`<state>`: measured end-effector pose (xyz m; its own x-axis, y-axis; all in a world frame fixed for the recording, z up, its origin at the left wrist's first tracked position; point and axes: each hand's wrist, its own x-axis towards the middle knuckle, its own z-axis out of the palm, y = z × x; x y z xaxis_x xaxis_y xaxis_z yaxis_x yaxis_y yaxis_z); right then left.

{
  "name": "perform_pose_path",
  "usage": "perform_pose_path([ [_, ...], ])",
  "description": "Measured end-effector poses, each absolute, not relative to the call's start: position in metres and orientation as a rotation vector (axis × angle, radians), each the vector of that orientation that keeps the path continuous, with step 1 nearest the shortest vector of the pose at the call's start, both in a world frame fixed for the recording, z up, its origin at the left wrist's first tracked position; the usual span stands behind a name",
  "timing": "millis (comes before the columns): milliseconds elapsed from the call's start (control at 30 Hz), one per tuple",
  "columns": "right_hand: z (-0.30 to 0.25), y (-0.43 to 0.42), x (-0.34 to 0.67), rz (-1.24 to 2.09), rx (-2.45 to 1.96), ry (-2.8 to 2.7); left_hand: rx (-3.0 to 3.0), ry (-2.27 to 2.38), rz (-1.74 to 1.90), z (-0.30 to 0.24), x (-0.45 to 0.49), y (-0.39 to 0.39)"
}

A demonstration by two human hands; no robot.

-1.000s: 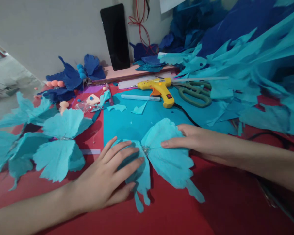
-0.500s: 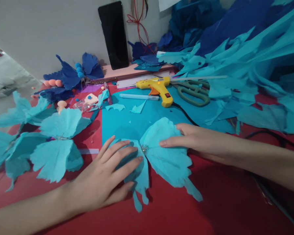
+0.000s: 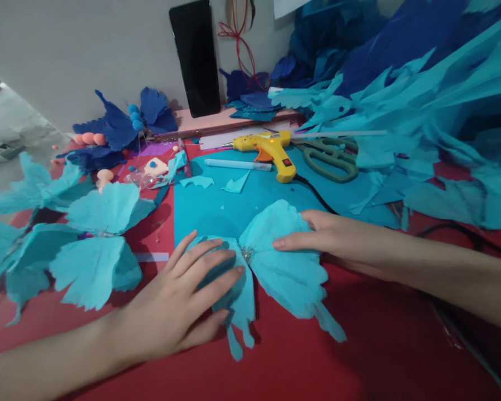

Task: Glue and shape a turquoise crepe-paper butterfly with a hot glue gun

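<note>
A light blue crepe paper butterfly (image 3: pixel 286 267) lies in front of me, its wings spread and a silvery wire binding at its middle. My left hand (image 3: pixel 192 295) rests open on the left wing, fingers spread over it. The right wing is pinched in my right hand (image 3: pixel 321 236), thumb on top and the other fingers hidden beneath. Below the wings, narrow tails hang over the red surface (image 3: pixel 284 367). Beyond the butterfly lies a blue sheet (image 3: pixel 209 209).
A yellow glue gun (image 3: pixel 271 147), green-handled scissors (image 3: pixel 332 161) and a pale pen (image 3: pixel 237 164) lie behind. More light blue butterflies (image 3: pixel 102 211) sit at left. Crepe paper (image 3: pixel 401 100) heaps up at right. A black phone (image 3: pixel 196 58) leans on the wall.
</note>
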<state>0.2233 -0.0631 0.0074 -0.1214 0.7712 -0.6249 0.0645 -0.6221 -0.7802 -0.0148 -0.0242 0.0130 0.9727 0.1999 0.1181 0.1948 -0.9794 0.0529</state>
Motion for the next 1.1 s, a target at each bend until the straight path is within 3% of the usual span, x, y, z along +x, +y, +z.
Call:
perform_pose_path([
  [167,0.016,-0.057,0.227,1.743,-1.583,-1.081,3.060,0.348,0.193,0.013,-0.014,-0.024],
  [367,0.019,-0.043,0.250,0.519,-1.953,-1.511,3.030,0.380,0.214,0.009,-0.014,-0.024],
  [500,0.016,-0.028,0.263,0.187,-2.071,-1.615,3.004,0.401,0.238,0.008,-0.014,-0.023],
  [1100,0.017,0.033,0.271,0.321,-2.210,-1.561,3.018,0.389,0.263,0.007,-0.013,-0.025],
])
